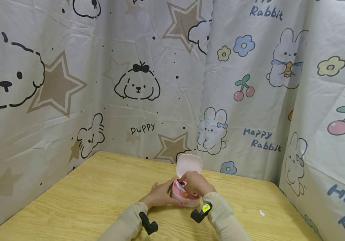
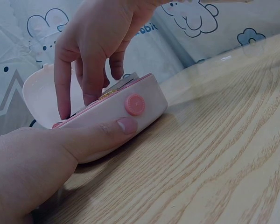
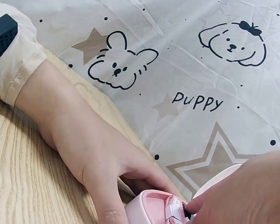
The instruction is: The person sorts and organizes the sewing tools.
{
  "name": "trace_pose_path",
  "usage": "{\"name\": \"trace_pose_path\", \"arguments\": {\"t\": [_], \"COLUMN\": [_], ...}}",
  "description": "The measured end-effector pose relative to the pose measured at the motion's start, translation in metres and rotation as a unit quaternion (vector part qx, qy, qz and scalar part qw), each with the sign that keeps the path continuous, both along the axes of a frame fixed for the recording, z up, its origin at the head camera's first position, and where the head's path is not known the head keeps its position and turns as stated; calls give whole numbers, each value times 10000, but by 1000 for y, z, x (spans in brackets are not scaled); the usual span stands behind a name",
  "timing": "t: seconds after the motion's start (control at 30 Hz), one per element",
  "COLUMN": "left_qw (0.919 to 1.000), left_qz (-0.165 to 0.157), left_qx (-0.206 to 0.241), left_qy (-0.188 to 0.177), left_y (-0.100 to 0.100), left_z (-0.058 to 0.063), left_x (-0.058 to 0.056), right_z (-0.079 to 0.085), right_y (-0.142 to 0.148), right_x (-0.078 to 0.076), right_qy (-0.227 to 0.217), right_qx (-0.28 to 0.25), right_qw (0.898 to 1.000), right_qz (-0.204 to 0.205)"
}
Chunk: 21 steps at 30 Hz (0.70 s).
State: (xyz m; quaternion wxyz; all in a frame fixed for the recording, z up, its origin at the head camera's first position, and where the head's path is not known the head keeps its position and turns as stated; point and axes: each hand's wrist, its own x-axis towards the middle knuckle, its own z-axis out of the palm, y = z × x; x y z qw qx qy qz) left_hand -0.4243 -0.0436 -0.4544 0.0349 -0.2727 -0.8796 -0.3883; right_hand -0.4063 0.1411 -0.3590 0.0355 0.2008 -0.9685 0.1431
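Observation:
A small pink box (image 1: 192, 203) sits on the table with its pale lid (image 1: 189, 164) raised at the back. My left hand (image 1: 159, 194) grips its left side, the thumb lying along the front wall below a round pink button (image 2: 135, 104). From above, my right hand (image 1: 197, 183) reaches into the box, fingers pointing down among small items. Inside are a white-and-pink strip (image 1: 179, 188), an orange piece (image 1: 186, 194) and, right at a right-hand fingertip, a small black thing (image 3: 186, 213). I cannot tell whether the right fingers pinch anything, since their tips are partly hidden.
The wood-grain table (image 1: 100, 187) extends around the box. A small white scrap (image 1: 261, 213) lies to the right. Printed curtains (image 1: 148, 110) hang behind the table and at both sides. Black wrist cameras (image 1: 149, 223) are strapped at both sleeves.

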Motion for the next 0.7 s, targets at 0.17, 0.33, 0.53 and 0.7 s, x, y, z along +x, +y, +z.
{"name": "trace_pose_path", "arguments": {"t": [0.17, 0.33, 0.53, 0.7], "left_qw": [10000, 10000, 9999, 9998], "left_qz": [-58, -15, -5, 29], "left_qx": [4, -56, -105, -185], "left_qy": [-39, -57, -33, -16], "left_y": [-1, -1, -1, -1], "left_z": [4, 8, 8, 4], "left_x": [4, 9, 8, 3], "right_z": [-3, -3, -2, -3], "right_y": [0, 0, 0, 2], "right_x": [-3, -3, 0, 1], "right_qy": [-14, -71, 3, 33], "right_qx": [-42, -3, 13, -17], "right_qw": [10000, 9998, 9999, 10000], "right_qz": [-57, -182, -137, -46]}}
